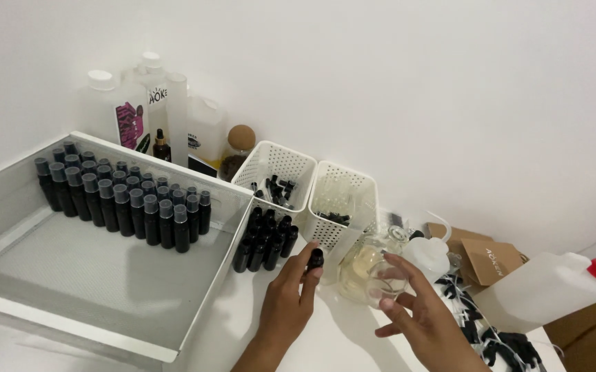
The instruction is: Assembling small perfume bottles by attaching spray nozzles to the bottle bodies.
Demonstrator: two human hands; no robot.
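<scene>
The left hand [287, 297] grips a small black bottle [316, 260] between thumb and fingertips, holding it upright just right of a cluster of like bottles [265, 241] standing on the white table [325, 341]. The right hand [418, 313] is open, fingers spread and lightly curled, near a clear glass beaker [367, 269] of pale yellow liquid; the fingertips seem to touch its near side, though the glass makes that hard to tell. The held bottle sits just left of the beaker, near the middle of the scene.

Behind them stand two white perforated baskets [277, 172], the left one holding small black parts, the right one clear tubes and more black bits. Far left lies a big white tray [105, 317] with rows of capped black bottles [122, 196] packed in its far corner. Beyond the tray, against the wall, stand white plastic jugs [115, 110], a small amber dropper bottle [161, 146] and a cork-topped jar [239, 148]. To the right lie a squeeze bottle [427, 255], brown cardboard boxes [491, 258], a white jug with a red cap [549, 289] on its side, and loose black caps [504, 341] scattered at the near right.
</scene>
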